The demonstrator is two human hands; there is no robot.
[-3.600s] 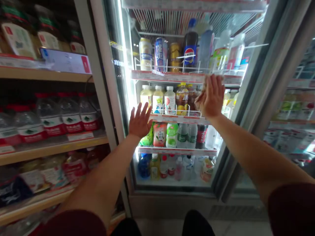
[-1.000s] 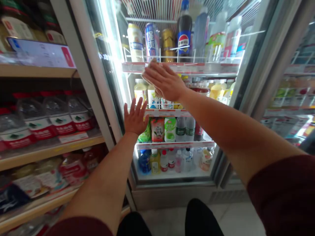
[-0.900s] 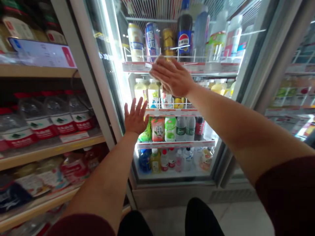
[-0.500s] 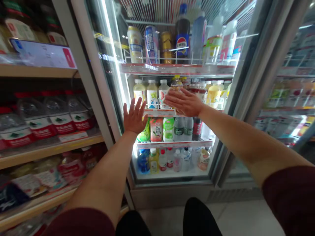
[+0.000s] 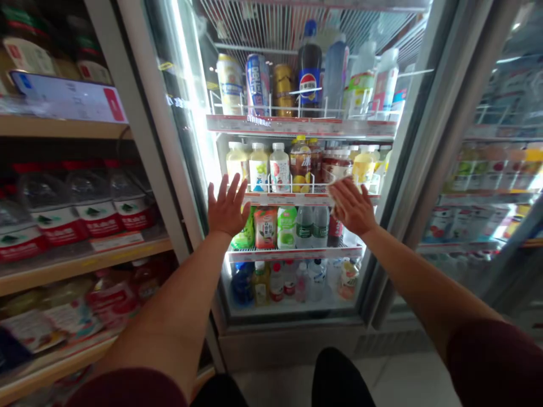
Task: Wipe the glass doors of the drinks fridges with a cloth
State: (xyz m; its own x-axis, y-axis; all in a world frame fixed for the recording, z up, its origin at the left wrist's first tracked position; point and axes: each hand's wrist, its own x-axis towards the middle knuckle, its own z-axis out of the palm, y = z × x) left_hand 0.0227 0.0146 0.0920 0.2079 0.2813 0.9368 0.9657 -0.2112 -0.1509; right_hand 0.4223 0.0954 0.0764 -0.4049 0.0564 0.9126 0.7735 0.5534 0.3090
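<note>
Standing in rows on the far left, clear bottles with red caps (image 5: 91,198) fill a shelf with a wooden edge (image 5: 63,273). A long white sign with a red end (image 5: 70,99) is above them. Next comes the left hand (image 5: 227,209), held up with its palm to the glass door (image 5: 275,312) of a bright fridge. Its fingers (image 5: 223,189) are spread wide. Behind the glass, near this hand, stand three bottles with white caps (image 5: 258,167). Just right of them is a brown drink with a yellow cap (image 5: 300,161), and above it a dark cola bottle (image 5: 309,68) has a blue cap. Further right, a pale cloth (image 5: 338,202) sits under the right hand (image 5: 351,206), between the palm and the glass. The fingers there are straight and close together, flat over the cloth. On the far right is another fridge (image 5: 479,195) with more drinks.
</note>
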